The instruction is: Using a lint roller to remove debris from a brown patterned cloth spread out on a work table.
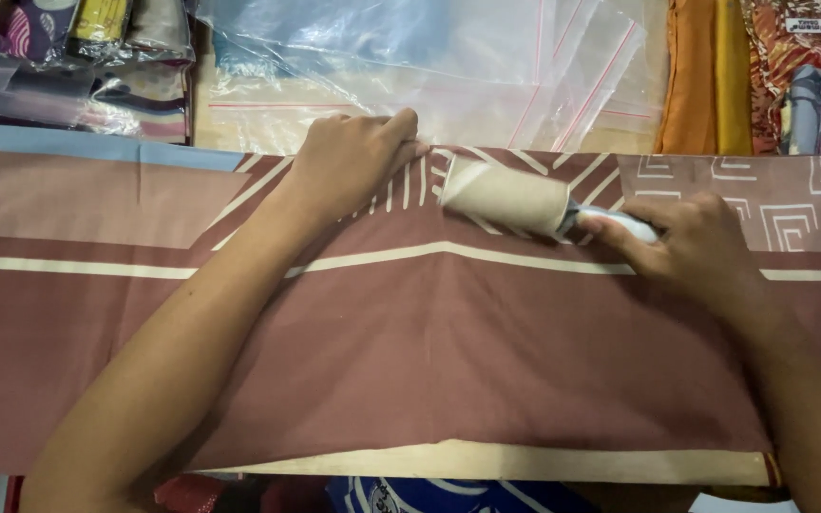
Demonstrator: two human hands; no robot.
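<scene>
Cloth [410, 351], brown with cream stripes, spans the surface from nine to three o'clock under both my arms. My left hand [349, 166] lies flat and open at twelve o'clock, pinning it near the far edge. My right hand [700, 247] is closed around the handle of a lint roller [505, 197], which touches the cloth just beside my left fingertips. I judge short strokes away from the pinned spot work best. Clear bags [486, 66] crowd twelve o'clock; open cloth lies toward six.

Cream lint roller [505, 197] lies tilted on brown striped cloth [429, 351].
</scene>
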